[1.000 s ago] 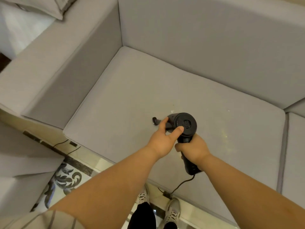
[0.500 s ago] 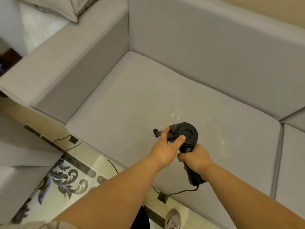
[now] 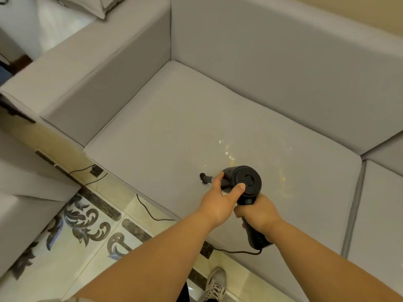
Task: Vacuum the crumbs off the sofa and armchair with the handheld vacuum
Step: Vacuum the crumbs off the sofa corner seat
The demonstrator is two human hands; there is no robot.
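Note:
A black handheld vacuum hovers over the front of the grey sofa seat cushion. My right hand grips its handle from below. My left hand holds the round motor body, thumb on the rear grille and fingers round the front. The small brush nozzle points left and down, at or just above the cushion. White and yellowish crumbs lie scattered on the cushion just beyond the vacuum, with more crumbs to its right.
The sofa's left armrest and backrest wall in the seat. A second seat cushion adjoins on the right. The vacuum's black cord trails over the patterned tile floor. Another grey seat stands at left. My shoe is below.
The view has shifted, so the sofa sits higher and further right in frame. Both hands keep the same hold on the vacuum, which has moved slightly toward the cushion's front edge.

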